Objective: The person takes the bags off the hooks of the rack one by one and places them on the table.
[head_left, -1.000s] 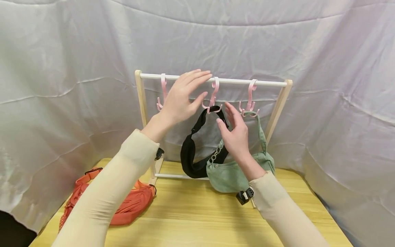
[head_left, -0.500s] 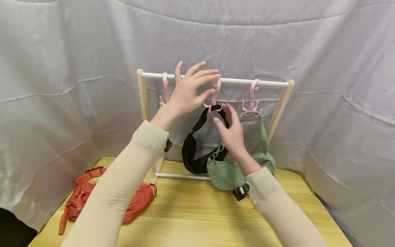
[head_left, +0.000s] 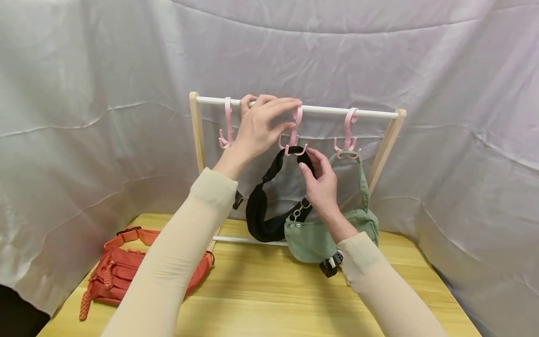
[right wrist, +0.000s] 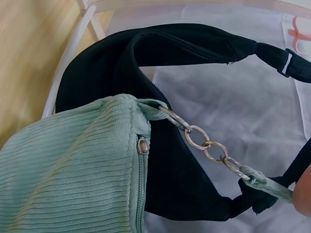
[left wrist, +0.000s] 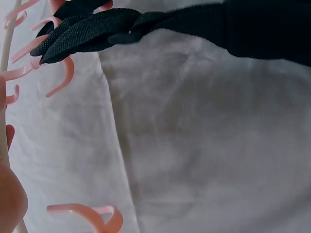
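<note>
A black sling bag [head_left: 258, 206] hangs by its strap from the middle pink hook [head_left: 294, 133] on a white rail [head_left: 328, 110]. My left hand [head_left: 258, 128] grips the rail just left of that hook, its forefinger and thumb reaching the hook's stem. My right hand [head_left: 322, 182] pinches the black strap [left wrist: 92, 34] just below the hook, thumb on the near side. A green corduroy bag [head_left: 311, 241] hangs from the right pink hook [head_left: 347, 133]. Its chain [right wrist: 204, 143] overlaps the black bag in the right wrist view, and part of its strap is hidden behind my right hand.
A red-orange bag [head_left: 122, 276] lies on the wooden table [head_left: 252, 299] at the left, partly covered by my left sleeve. The left pink hook [head_left: 229, 126] bears no bag. Wooden posts [head_left: 385, 150] support the rail, with a grey curtain [head_left: 269, 56] behind.
My left hand's fingers, spread above the rail half a second ago, have curled down over it. My right hand has closed from beside the black strap onto it.
</note>
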`<action>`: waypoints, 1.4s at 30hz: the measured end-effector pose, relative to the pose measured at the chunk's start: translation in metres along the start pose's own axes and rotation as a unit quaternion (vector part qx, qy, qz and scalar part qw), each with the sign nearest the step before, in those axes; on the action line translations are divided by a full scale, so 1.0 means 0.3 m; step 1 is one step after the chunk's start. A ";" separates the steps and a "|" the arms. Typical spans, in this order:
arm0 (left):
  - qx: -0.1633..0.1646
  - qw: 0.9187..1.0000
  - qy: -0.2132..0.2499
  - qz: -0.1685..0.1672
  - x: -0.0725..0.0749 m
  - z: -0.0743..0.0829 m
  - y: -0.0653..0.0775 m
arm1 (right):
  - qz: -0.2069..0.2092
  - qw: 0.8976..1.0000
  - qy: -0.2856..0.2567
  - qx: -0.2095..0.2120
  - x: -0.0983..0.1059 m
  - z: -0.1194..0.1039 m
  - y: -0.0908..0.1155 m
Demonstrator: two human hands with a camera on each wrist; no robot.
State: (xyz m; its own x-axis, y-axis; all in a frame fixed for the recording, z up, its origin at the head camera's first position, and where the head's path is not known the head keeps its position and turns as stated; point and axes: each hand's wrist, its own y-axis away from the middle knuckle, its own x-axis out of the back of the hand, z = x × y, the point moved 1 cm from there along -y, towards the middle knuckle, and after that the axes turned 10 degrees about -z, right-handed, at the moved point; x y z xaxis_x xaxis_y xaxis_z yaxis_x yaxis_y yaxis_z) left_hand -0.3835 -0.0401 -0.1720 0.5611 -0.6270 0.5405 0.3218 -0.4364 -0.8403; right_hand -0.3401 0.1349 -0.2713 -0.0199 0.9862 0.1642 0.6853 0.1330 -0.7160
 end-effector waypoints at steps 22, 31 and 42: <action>0.021 1.000 0.002 -0.005 -0.035 0.032 -0.027 | 0.058 0.998 0.001 -0.005 0.047 -0.003 0.015; 0.025 1.000 -0.006 -0.010 -0.043 0.033 -0.029 | 0.080 0.996 0.019 -0.018 0.060 -0.015 0.002; 0.034 0.999 -0.008 -0.016 -0.049 0.035 -0.034 | 0.103 0.994 0.013 -0.024 0.077 -0.018 -0.015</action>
State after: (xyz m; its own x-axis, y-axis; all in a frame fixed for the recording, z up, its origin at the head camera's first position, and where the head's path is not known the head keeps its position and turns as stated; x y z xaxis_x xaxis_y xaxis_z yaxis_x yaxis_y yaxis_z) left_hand -0.3871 -0.0197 -0.1718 0.5609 -0.6030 0.5673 0.3914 -0.4106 -0.8235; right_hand -0.3398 0.1566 -0.2607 0.1418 0.9893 0.0356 0.7075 -0.0762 -0.7026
